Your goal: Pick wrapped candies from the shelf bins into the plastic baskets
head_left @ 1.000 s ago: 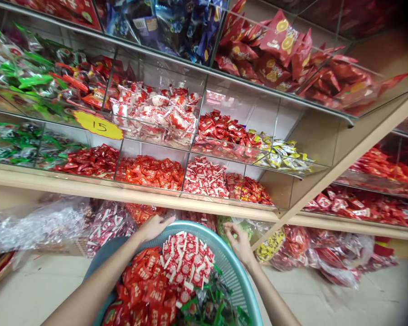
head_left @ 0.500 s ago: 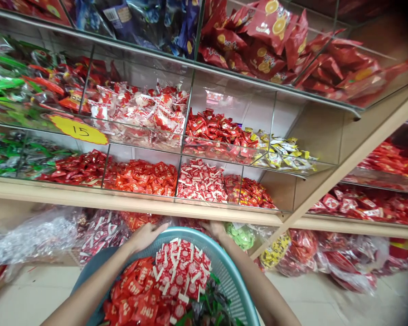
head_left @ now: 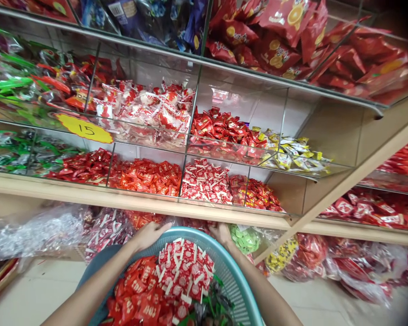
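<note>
A teal plastic basket point(head_left: 240, 276) sits low in front of me, tilted toward me. In it are orange-red candy packets point(head_left: 138, 287), a heap of red-and-white wrapped candies point(head_left: 187, 269) and green-and-dark wrapped candies point(head_left: 216, 301). At the far left of the rim, my left hand point(head_left: 151, 234) grips the basket, its fingers partly hidden. Across from it, my right hand point(head_left: 221, 234) holds the rim at the far right, its fingertips out of clear sight. A dark blue-grey trouser leg point(head_left: 97, 267) shows left of the basket.
Wooden shelving point(head_left: 204, 213) with clear compartments of wrapped candy rises ahead. A yellow tag point(head_left: 85, 128) reads 15. Beneath the lowest shelf lie clear plastic bags point(head_left: 37, 231), a bag of green candies point(head_left: 246, 239) and a bag of yellow candies point(head_left: 282, 253). The floor point(head_left: 37, 283) is tiled.
The shelves and floor bags have shifted slightly to the right in view. Both hands stay at the basket's far rim, and its contents look the same.
</note>
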Motion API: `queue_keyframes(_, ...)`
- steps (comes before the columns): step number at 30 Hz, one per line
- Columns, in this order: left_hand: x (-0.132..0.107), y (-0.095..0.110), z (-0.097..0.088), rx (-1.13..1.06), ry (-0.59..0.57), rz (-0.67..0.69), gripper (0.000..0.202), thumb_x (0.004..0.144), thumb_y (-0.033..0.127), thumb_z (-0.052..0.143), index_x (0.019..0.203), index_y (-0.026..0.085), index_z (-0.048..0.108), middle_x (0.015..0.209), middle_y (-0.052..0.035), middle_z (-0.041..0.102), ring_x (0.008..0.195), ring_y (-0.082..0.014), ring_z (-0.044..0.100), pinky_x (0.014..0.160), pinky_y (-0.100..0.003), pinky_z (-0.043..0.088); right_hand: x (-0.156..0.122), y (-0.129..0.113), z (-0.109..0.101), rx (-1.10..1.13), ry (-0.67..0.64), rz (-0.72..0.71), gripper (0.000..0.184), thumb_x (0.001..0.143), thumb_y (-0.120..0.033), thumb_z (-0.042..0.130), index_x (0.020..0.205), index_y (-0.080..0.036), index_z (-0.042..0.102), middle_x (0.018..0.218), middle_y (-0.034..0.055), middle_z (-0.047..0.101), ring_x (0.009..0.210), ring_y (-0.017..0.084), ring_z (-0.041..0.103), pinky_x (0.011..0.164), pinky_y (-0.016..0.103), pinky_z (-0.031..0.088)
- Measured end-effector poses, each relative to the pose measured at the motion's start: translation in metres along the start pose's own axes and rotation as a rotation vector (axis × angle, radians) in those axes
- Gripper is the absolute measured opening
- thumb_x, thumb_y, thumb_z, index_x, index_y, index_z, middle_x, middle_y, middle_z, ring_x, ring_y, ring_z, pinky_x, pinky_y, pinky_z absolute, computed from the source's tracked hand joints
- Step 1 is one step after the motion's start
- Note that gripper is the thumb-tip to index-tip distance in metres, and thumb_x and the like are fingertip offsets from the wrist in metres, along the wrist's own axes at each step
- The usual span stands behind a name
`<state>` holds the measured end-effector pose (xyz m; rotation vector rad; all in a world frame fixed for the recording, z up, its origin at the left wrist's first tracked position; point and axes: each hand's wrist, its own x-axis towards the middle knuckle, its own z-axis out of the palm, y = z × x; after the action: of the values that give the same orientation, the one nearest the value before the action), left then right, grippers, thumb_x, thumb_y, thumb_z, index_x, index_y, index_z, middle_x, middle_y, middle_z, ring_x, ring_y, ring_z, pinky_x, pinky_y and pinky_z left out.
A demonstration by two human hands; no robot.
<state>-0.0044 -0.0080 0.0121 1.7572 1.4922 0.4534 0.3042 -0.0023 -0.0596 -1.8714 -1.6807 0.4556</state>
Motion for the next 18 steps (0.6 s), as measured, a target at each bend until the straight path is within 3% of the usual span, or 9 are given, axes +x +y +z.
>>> queue_keyframes(4,-0.001,0.002,0.000,-0.031,-0.029,0.008,0.061,0.064,0.072,0.042,0.061,0.016,0.066,0.059,-0.0039,0.065,0.064,-0.0226,0.058,0.058,-0.027,0.035,-0.037,0.004,-0.030,0.271,0.074,-0.046,0.018,0.076,-0.040,0.051,0.072,-0.024,0.046,0.062,0.0003,0.056,0.054,0.017,0.054,0.052,0.028,0.043)
queue_keyframes(7,-0.001,0.001,0.001,-0.073,-0.050,-0.001,0.060,0.064,0.071,0.044,0.065,0.015,0.068,0.064,-0.0053,0.068,0.068,-0.0238,0.060,0.060,-0.027,0.037,-0.072,-0.001,-0.065,0.337,0.061,-0.075,0.022,0.078,-0.043,0.053,0.073,-0.024,0.044,0.064,0.0006,0.056,0.056,0.017,0.053,0.053,0.028,0.042)
queue_keyframes(12,0.002,-0.003,0.003,-0.080,-0.049,-0.024,0.060,0.064,0.070,0.045,0.068,0.016,0.069,0.067,-0.0066,0.069,0.072,-0.0253,0.062,0.061,-0.027,0.039,-0.107,-0.044,-0.115,0.267,0.059,-0.176,0.019,0.081,-0.041,0.053,0.074,-0.024,0.046,0.072,0.0027,0.058,0.064,0.017,0.053,0.058,0.029,0.042)
queue_keyframes(15,0.001,-0.002,0.003,-0.058,-0.052,-0.018,0.060,0.065,0.070,0.044,0.069,0.016,0.069,0.066,-0.0067,0.069,0.072,-0.0256,0.062,0.062,-0.027,0.039,-0.115,-0.080,-0.118,0.159,0.008,-0.293,0.015,0.084,-0.036,0.050,0.078,-0.023,0.046,0.080,0.0031,0.057,0.074,0.018,0.053,0.066,0.029,0.042)
queue_keyframes(18,-0.003,0.002,0.001,-0.038,-0.055,-0.003,0.061,0.066,0.071,0.042,0.068,0.016,0.069,0.066,-0.0064,0.069,0.072,-0.0257,0.062,0.062,-0.027,0.039,-0.116,-0.104,-0.103,0.012,-0.078,-0.375,0.010,0.086,-0.030,0.047,0.081,-0.022,0.045,0.080,0.0018,0.056,0.078,0.018,0.052,0.069,0.029,0.041)
